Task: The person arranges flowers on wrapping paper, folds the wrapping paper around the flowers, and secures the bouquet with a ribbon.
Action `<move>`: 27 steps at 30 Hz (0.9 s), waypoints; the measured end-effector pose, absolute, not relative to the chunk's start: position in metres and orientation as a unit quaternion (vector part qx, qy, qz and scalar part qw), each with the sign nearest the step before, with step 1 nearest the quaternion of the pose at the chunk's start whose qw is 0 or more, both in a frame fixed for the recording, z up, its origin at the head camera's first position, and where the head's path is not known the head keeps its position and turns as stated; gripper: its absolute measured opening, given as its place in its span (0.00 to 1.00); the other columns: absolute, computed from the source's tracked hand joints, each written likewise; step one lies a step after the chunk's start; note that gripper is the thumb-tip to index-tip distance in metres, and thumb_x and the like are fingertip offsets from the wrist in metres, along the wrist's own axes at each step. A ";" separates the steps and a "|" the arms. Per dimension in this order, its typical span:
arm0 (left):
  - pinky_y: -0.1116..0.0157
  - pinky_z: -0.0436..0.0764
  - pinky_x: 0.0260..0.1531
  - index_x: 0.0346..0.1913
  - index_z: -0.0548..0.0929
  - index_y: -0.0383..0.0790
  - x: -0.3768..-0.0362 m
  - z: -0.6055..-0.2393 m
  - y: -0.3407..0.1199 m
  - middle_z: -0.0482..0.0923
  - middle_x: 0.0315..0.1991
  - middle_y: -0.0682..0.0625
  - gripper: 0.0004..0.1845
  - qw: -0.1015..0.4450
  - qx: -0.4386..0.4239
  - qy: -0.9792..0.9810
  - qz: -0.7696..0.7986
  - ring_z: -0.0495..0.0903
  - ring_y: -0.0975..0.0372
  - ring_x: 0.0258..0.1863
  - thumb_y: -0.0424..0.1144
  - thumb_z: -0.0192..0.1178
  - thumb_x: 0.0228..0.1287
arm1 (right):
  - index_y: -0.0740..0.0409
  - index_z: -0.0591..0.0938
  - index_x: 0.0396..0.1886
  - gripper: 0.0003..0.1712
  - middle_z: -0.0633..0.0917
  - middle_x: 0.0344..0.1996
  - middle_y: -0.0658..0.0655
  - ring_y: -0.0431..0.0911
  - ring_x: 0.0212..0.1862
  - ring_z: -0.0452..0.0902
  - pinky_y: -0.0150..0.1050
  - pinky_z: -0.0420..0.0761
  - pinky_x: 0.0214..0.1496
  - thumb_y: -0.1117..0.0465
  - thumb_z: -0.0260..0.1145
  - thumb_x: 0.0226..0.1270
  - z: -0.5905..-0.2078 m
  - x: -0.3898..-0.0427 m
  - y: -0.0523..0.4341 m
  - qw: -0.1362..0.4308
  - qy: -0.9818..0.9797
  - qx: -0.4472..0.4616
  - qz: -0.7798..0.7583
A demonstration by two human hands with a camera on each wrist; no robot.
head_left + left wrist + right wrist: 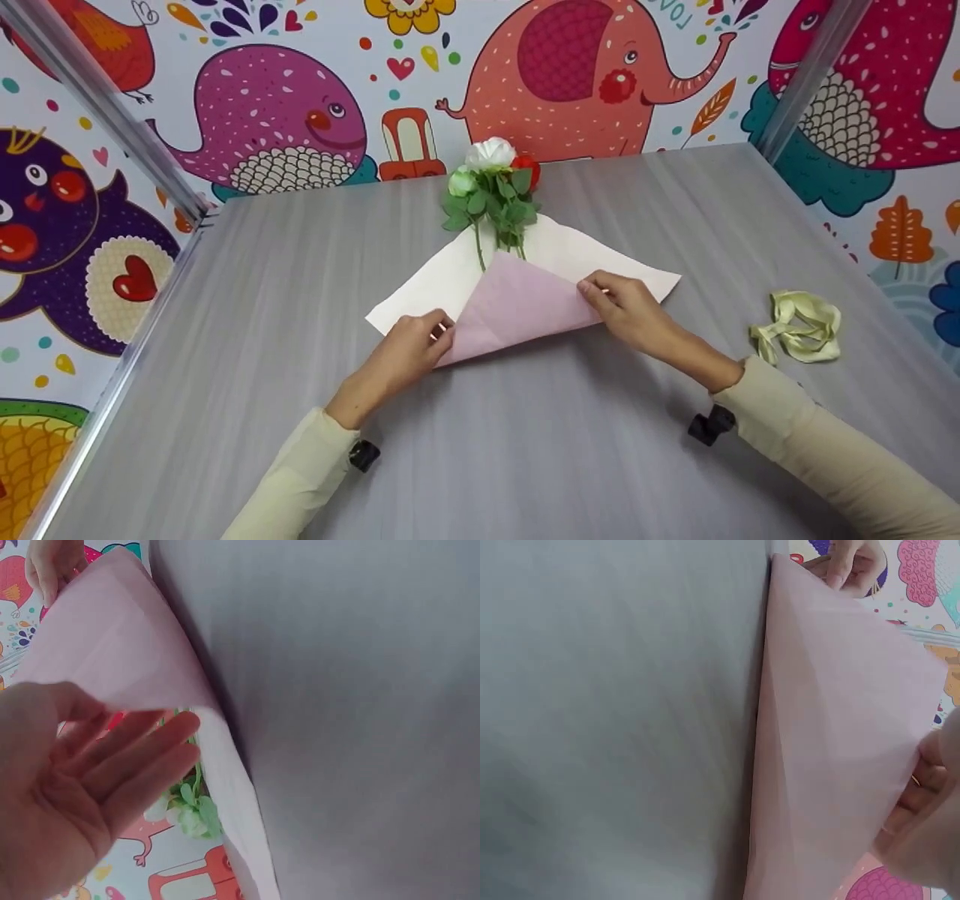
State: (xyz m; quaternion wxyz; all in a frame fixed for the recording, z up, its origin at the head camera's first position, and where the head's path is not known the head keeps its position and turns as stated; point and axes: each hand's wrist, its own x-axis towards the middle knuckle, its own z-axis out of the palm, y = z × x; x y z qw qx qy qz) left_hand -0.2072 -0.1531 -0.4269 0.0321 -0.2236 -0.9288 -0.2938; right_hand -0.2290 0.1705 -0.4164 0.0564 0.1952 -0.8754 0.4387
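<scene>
A sheet of wrapping paper (525, 304), white inside and pink outside, lies with its near part folded up over the flower stems. My left hand (409, 349) pinches the left edge of the pink flap; in the left wrist view its other fingers (150, 765) extend beside the edge. On the flap's right edge, my right hand (630, 311) holds the paper between thumb and fingers. Artificial flowers rest on the sheet: a white bloom (491, 154), a pale green-white one (463, 181) and a red one (527, 171), above green leaves. The lower stems are hidden under the flap.
A loosely coiled pale yellow-green ribbon (817, 326) lies right of my right hand. The grey table (300, 255) ends at the back against a wall printed with cartoon animals. Metal posts (814, 71) stand at the back corners.
</scene>
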 end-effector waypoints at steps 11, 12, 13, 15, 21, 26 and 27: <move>0.53 0.82 0.39 0.46 0.83 0.34 -0.236 -0.430 -0.131 0.87 0.36 0.42 0.10 0.054 -0.138 -0.951 -0.271 0.85 0.54 0.35 0.37 0.55 0.74 | 0.65 0.84 0.47 0.11 0.86 0.45 0.64 0.53 0.47 0.80 0.42 0.78 0.48 0.62 0.61 0.74 -0.416 -0.236 0.159 0.118 -0.901 0.130 0.398; 0.52 0.82 0.40 0.47 0.83 0.34 -0.238 -0.430 -0.129 0.87 0.38 0.41 0.10 0.054 -0.140 -0.952 -0.268 0.85 0.52 0.37 0.37 0.55 0.75 | 0.65 0.82 0.51 0.13 0.84 0.49 0.65 0.55 0.53 0.79 0.46 0.77 0.53 0.62 0.63 0.73 -0.415 -0.234 0.157 0.129 -0.901 0.141 0.389; 0.51 0.82 0.42 0.47 0.83 0.34 -0.240 -0.431 -0.128 0.87 0.39 0.41 0.10 0.056 -0.141 -0.952 -0.264 0.86 0.51 0.39 0.37 0.55 0.75 | 0.66 0.81 0.54 0.16 0.82 0.53 0.66 0.57 0.58 0.77 0.49 0.76 0.59 0.62 0.64 0.72 -0.415 -0.232 0.155 0.141 -0.902 0.159 0.376; 0.50 0.82 0.44 0.48 0.83 0.34 -0.243 -0.432 -0.126 0.86 0.41 0.39 0.10 0.064 -0.143 -0.954 -0.256 0.86 0.49 0.42 0.36 0.55 0.75 | 0.65 0.77 0.61 0.23 0.77 0.61 0.67 0.61 0.66 0.70 0.55 0.70 0.68 0.60 0.67 0.70 -0.414 -0.227 0.148 0.161 -0.905 0.204 0.337; 0.48 0.82 0.46 0.49 0.82 0.33 -0.245 -0.436 -0.121 0.85 0.43 0.37 0.11 0.076 -0.119 -0.959 -0.245 0.85 0.44 0.46 0.36 0.53 0.75 | 0.59 0.70 0.72 0.36 0.67 0.73 0.68 0.68 0.76 0.56 0.67 0.60 0.73 0.55 0.69 0.67 -0.416 -0.217 0.125 0.141 -0.909 0.327 0.215; 0.49 0.82 0.46 0.51 0.82 0.33 -0.240 -0.437 -0.118 0.84 0.43 0.37 0.12 0.064 -0.098 -0.967 -0.227 0.85 0.45 0.45 0.36 0.53 0.75 | 0.56 0.64 0.77 0.42 0.60 0.78 0.66 0.68 0.79 0.49 0.72 0.54 0.73 0.55 0.69 0.66 -0.425 -0.223 0.113 0.050 -0.924 0.326 0.195; 0.49 0.82 0.47 0.52 0.82 0.33 -0.238 -0.436 -0.117 0.84 0.43 0.37 0.12 0.070 -0.088 -0.969 -0.219 0.85 0.45 0.45 0.37 0.54 0.75 | 0.56 0.63 0.77 0.42 0.59 0.78 0.66 0.68 0.79 0.48 0.73 0.53 0.73 0.55 0.68 0.67 -0.427 -0.224 0.111 0.032 -0.925 0.323 0.197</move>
